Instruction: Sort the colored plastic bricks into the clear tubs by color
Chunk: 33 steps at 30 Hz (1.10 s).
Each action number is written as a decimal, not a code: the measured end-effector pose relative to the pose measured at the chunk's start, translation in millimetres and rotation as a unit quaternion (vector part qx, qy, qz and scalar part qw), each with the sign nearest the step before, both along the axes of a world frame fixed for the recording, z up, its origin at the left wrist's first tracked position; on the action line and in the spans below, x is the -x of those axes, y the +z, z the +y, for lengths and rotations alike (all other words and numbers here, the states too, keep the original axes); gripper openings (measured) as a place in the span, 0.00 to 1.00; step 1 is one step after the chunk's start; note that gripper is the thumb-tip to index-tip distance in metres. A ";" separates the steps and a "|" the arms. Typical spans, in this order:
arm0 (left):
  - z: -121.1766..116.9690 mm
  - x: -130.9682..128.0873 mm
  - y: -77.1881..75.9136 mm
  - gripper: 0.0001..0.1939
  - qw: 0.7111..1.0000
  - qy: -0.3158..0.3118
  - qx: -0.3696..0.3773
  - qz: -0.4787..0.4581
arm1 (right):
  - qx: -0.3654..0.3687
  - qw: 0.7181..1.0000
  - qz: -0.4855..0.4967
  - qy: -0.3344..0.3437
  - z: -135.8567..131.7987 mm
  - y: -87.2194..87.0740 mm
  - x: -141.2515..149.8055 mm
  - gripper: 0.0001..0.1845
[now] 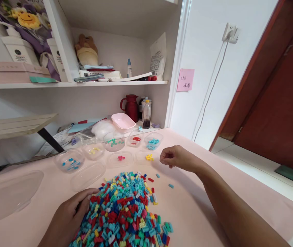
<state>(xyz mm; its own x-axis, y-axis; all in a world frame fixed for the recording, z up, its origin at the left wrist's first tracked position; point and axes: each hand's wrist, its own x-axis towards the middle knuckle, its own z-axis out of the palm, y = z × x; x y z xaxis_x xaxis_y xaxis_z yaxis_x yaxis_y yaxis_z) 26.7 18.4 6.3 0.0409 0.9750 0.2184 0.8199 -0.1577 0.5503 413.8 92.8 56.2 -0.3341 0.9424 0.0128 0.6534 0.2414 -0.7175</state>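
A large heap of small toy building bricks [125, 209] in mixed colours lies on the pink table covering. Against its left edge rests my left hand [70, 212], thumb and forefinger apart, with the fingertips touching the bricks. My right hand [173, 156] hovers right of a clear lid with yellow bricks [149, 157], its fingers curled together; anything inside them is hidden. Just beyond it stands a clear tub with light blue bricks [153, 142]. Nearby are a tub with red bricks [136, 139] and a lid with pink-red bricks [121, 158].
More clear tubs hold green bricks [114, 141], pale yellow bricks [94, 150] and blue bricks [70, 164]. A clear lid [88, 176] lies left of the heap. Loose bricks lie to its right. Behind stand a pink basin [123, 121], red jug [131, 108] and bottle [146, 115].
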 end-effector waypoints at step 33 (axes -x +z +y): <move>-7.8 -0.7 7.5 0.19 0.998 -0.022 0.004 -0.067 | 0.107 0.992 -0.069 0.025 -33.4 -4.2 -15.7 0.09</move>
